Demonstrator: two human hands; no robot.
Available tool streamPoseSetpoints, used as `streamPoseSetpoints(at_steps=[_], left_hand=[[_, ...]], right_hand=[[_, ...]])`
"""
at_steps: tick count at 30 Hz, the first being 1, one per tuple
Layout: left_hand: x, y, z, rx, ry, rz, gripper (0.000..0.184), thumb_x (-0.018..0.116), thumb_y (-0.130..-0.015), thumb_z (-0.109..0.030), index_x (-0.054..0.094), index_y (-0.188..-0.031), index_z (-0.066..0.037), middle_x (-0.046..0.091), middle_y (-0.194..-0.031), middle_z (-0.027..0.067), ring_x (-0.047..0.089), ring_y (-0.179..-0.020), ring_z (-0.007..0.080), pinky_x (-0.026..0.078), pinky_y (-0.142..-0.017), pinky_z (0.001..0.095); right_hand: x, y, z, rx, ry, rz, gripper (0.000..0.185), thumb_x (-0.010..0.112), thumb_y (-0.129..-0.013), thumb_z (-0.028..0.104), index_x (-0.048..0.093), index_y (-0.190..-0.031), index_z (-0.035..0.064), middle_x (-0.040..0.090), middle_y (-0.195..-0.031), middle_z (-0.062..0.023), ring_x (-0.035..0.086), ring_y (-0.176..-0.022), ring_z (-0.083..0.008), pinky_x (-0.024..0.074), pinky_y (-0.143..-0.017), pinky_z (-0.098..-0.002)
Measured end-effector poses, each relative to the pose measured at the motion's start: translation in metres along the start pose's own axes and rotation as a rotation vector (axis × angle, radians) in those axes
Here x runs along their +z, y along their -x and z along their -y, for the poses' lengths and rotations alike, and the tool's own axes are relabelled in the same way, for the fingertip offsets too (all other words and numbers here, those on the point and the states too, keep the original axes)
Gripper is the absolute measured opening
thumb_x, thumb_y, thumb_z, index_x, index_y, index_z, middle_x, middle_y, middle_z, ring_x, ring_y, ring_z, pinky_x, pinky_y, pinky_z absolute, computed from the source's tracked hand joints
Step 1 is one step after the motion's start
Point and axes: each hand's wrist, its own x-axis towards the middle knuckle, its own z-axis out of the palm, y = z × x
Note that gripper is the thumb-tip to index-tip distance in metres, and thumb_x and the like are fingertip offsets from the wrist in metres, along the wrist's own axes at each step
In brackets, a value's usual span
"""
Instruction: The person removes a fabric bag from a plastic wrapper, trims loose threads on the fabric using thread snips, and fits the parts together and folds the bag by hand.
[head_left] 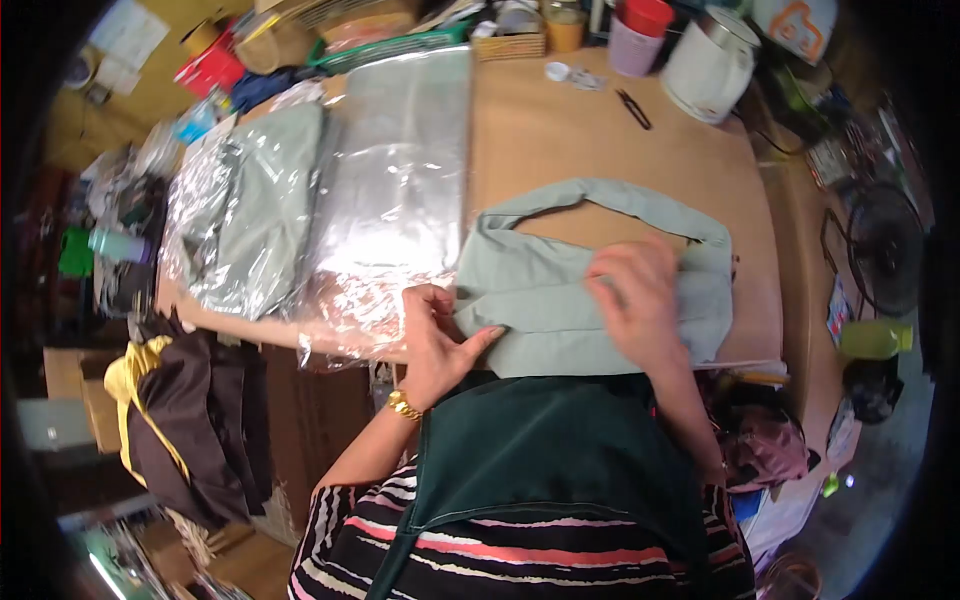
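Note:
A pale green apron point(545, 310) lies folded near the table's front edge, its long strap point(625, 195) looping out behind it. At its left corner my left hand point(440, 340), with a gold watch at the wrist, has its thumb on top of the cloth and its fingers curled at the edge, gripping it. My right hand point(640, 300) is over the apron's right half; its bent fingers are smeared by motion, and whether they pinch the cloth is unclear. To the left, clear plastic bags point(395, 170) lie in a flat stack.
Another pale green folded cloth point(260, 200) in clear plastic lies at the left. Small black thread snips point(633, 110), a white kettle point(711, 65) and a pink cup point(638, 38) stand or lie at the back right. A green basket point(390, 48) is at the back. Dark brown cloth point(205, 420) hangs lower left.

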Motion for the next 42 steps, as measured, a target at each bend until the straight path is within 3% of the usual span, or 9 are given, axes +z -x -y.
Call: streamPoseSetpoints(at_steps=[7, 11, 16, 19, 25, 32, 34, 37, 42], left_hand=[[-0.001, -0.003, 0.006, 0.122, -0.02, -0.048, 0.028, 0.08, -0.073, -0.012, 0.064, -0.095, -0.002, 0.05, -0.09, 0.0098, 0.05, -0.081, 0.022, 0.043, -0.068, 0.0301], [0.004, -0.006, 0.012, 0.025, 0.277, -0.1, 0.006, 0.068, -0.086, -0.005, 0.065, -0.088, 0.0, 0.053, -0.09, 0.0054, 0.049, -0.083, 0.016, 0.041, -0.072, 0.0265], [0.009, -0.015, 0.001, -0.078, 0.484, -0.051, 0.012, 0.063, -0.092, -0.009, 0.063, -0.085, 0.0, 0.05, -0.091, 0.0018, 0.046, -0.085, 0.0098, 0.04, -0.073, 0.0238], [0.01, -0.014, -0.01, -0.084, 0.569, -0.314, 0.014, 0.065, -0.091, -0.01, 0.063, -0.083, 0.001, 0.052, -0.086, 0.0026, 0.048, -0.077, 0.008, 0.04, -0.064, 0.0221], [0.0, 0.015, 0.011, -0.403, 0.406, 0.424, 0.029, 0.067, -0.091, -0.024, 0.063, -0.08, 0.003, 0.059, -0.067, -0.0007, 0.048, -0.059, 0.0053, 0.041, -0.055, 0.022], [0.006, 0.029, 0.004, -0.421, 0.675, 0.366, 0.026, 0.066, -0.092, -0.018, 0.061, -0.078, 0.003, 0.057, -0.061, -0.0011, 0.044, -0.054, 0.0071, 0.039, -0.051, 0.0254], [-0.004, 0.03, 0.008, -0.231, 0.181, 0.344, 0.018, 0.071, -0.086, -0.012, 0.061, -0.078, 0.0, 0.057, -0.07, 0.0038, 0.052, -0.062, 0.013, 0.044, -0.059, 0.0284], [0.002, 0.019, 0.001, -0.08, 0.245, -0.187, 0.017, 0.077, -0.077, -0.009, 0.063, -0.083, -0.002, 0.055, -0.087, 0.0098, 0.056, -0.079, 0.0204, 0.046, -0.072, 0.0304], [0.002, -0.025, -0.015, 0.261, 0.017, -0.286, 0.02, 0.077, -0.076, -0.007, 0.066, -0.091, -0.001, 0.054, -0.101, 0.0125, 0.052, -0.09, 0.0228, 0.043, -0.077, 0.0311]], right_hand=[[0.064, -0.036, 0.026, -0.185, -0.159, 0.51, 0.01, 0.065, -0.085, 0.017, 0.063, -0.089, 0.0084, 0.061, -0.09, -0.0048, 0.058, -0.092, -0.0241, 0.028, -0.106, -0.0497], [0.069, -0.041, 0.028, -0.078, -0.221, 0.429, 0.014, 0.064, -0.087, 0.021, 0.061, -0.085, 0.0075, 0.06, -0.083, -0.0053, 0.058, -0.088, -0.0238, 0.0276, -0.105, -0.0505], [0.066, -0.049, 0.041, -0.215, -0.224, 0.339, 0.015, 0.063, -0.088, 0.018, 0.055, -0.083, 0.007, 0.056, -0.073, -0.0062, 0.058, -0.077, -0.0247, 0.0306, -0.102, -0.0472], [0.072, -0.05, 0.037, -0.18, -0.159, 0.198, 0.015, 0.063, -0.088, 0.017, 0.053, -0.082, 0.0072, 0.055, -0.073, -0.0063, 0.058, -0.074, -0.0255, 0.0319, -0.099, -0.0456], [0.074, -0.052, 0.035, -0.165, -0.211, 0.113, 0.012, 0.061, -0.089, 0.013, 0.054, -0.082, 0.0072, 0.058, -0.073, -0.0072, 0.058, -0.071, -0.0273, 0.0333, -0.095, -0.044], [0.091, -0.053, 0.024, -0.122, -0.266, 0.038, 0.011, 0.059, -0.09, 0.012, 0.056, -0.08, 0.0066, 0.06, -0.066, -0.0094, 0.058, -0.065, -0.0305, 0.0377, -0.086, -0.0413], [0.094, -0.046, 0.026, -0.048, -0.315, 0.153, 0.018, 0.054, -0.093, 0.014, 0.057, -0.078, 0.005, 0.055, -0.061, -0.0101, 0.055, -0.062, -0.0305, 0.0388, -0.085, -0.0401], [0.085, -0.052, 0.031, -0.095, -0.279, 0.147, 0.019, 0.054, -0.095, 0.015, 0.057, -0.078, 0.005, 0.054, -0.061, -0.0105, 0.054, -0.061, -0.0306, 0.0388, -0.085, -0.041], [0.086, -0.049, 0.032, -0.125, -0.282, 0.188, 0.019, 0.057, -0.093, 0.017, 0.057, -0.079, 0.0052, 0.054, -0.062, -0.0094, 0.055, -0.064, -0.0288, 0.0377, -0.088, -0.0423]])
